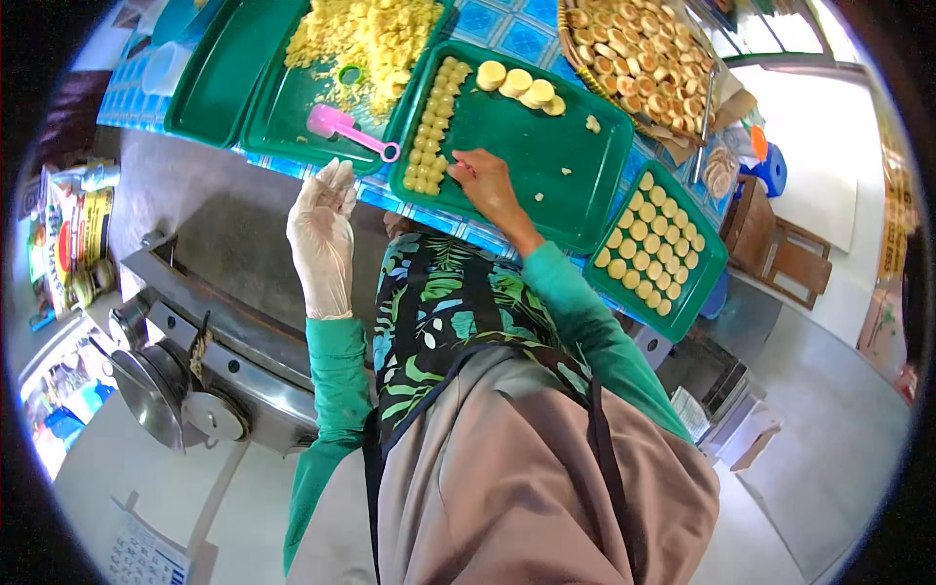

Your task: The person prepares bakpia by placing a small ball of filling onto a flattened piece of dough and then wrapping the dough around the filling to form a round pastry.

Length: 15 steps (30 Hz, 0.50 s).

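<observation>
My left hand, in a white glove, is raised just off the table's front edge with the fingers bent inward; whether it holds anything is hidden. My bare right hand is over the left part of a green plastic tray. Its fingertips are drawn together beside rows of small pale-yellow dough balls, and I cannot tell if a piece is between them. At the tray's far side are several flat dough rounds, some overlapping. Small dough scraps are scattered to the right.
A pink plastic scoop and green ring lie by crumbly yellow dough in the left tray. Another green tray holds rows of dough discs. Browned pastries fill a woven basket at the back right. A steel pan is lower left.
</observation>
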Available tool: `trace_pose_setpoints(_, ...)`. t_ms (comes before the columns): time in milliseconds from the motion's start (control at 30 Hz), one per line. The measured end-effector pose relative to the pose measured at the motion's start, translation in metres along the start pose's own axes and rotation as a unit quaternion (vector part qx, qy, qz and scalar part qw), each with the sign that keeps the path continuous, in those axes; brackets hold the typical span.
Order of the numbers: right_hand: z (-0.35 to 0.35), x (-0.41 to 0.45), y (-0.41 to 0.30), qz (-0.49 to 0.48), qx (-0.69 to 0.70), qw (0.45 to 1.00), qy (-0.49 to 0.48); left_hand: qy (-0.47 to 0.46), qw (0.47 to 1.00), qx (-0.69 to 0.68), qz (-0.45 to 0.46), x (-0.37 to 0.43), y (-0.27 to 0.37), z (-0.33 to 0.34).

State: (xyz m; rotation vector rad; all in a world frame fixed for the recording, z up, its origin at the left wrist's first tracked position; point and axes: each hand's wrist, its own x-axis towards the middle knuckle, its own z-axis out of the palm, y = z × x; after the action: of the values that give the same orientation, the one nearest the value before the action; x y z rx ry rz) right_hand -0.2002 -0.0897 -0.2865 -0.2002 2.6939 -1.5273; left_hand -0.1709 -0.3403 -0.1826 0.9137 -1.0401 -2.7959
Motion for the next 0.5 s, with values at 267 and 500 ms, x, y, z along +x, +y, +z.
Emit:
trace_pose_setpoints(267, 0.025, 0.015, -0.018, 0.010, -0.094, 0.996, 0.003, 0.037, 0.998, -0.043, 0.035, -0.007, 0.006, -0.043)
trace_pose_setpoints(500, -0.038, 0.027, -0.028, 0.175, 0.603, 0.753, 0.197, 0.027, 0.999, -0.021, -0.006, -0.004, -0.002, -0.009)
